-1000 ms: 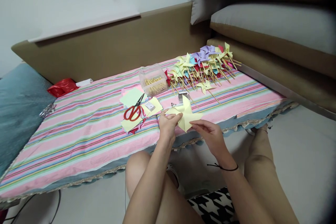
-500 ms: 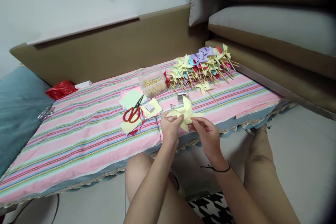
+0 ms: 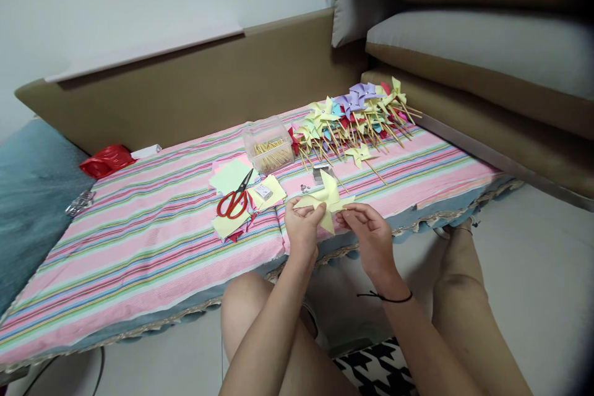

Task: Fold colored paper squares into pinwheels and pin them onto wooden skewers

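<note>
Between my hands, above the front edge of the striped cloth, is a pale yellow paper pinwheel [image 3: 330, 195] with its blades folded. My left hand [image 3: 304, 219] grips its left side, thumb pressed on the paper near the middle. The fingertips of my right hand [image 3: 369, 229] pinch the blade on the right. No stick shows on this pinwheel. Just beyond it lie several tiny metal pieces [image 3: 305, 188] and a small grey box [image 3: 321, 174]. A finished yellow pinwheel [image 3: 361, 154] on a stick rests farther back.
Red-handled scissors [image 3: 235, 196] lie on coloured paper sheets [image 3: 228, 174], beside a small white box [image 3: 263, 190]. A clear plastic box [image 3: 269, 147] holds short sticks. Many pinwheels [image 3: 352, 105] are heaped at back right, near stacked cushions [image 3: 464, 49]. Red ribbon [image 3: 107, 161] sits far left.
My right hand has shifted slightly right and down, and its fingers now pinch the right blade. The left hand keeps its hold. The view has moved a little.
</note>
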{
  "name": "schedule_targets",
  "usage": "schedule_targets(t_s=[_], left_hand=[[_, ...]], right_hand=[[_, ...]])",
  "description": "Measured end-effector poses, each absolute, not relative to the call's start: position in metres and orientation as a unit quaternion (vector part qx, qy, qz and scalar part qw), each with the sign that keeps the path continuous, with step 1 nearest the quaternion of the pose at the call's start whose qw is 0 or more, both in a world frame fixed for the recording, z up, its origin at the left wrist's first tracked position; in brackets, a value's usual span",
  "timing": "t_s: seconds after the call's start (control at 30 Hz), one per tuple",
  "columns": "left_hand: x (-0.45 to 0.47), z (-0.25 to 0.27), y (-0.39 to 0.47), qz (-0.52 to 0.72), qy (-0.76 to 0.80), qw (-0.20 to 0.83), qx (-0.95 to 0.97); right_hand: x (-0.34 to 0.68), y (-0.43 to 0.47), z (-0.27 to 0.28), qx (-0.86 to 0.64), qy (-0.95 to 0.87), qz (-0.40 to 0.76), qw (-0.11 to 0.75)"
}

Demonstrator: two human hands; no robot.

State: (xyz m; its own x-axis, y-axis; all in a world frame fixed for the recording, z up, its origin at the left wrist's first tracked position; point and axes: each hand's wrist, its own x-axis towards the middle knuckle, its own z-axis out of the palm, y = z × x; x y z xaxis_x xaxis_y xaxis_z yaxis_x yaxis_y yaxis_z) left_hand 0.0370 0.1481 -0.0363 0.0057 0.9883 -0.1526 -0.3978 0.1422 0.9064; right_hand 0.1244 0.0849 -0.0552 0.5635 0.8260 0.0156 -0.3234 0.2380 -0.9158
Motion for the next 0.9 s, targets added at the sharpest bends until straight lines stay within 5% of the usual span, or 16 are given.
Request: schedule_targets(t_s=[0.3,0.53,0.9], left_hand=[[0.035,-0.033,0.149,0.554,0.423,0.628,0.347],[0.037,-0.035,0.146,0.545,0.415,0.635,0.357],[0.037,-0.035,0.144,0.531,0.406,0.642,0.376]], right_hand=[[0.128,0.089,-0.051,-0.419,-0.273,0.474,0.725],[0.123,0.097,-0.053,-0.495,-0.256,0.348,0.754],[0.118,0.100,-0.050,-0.518,-0.229,0.320,0.759]])
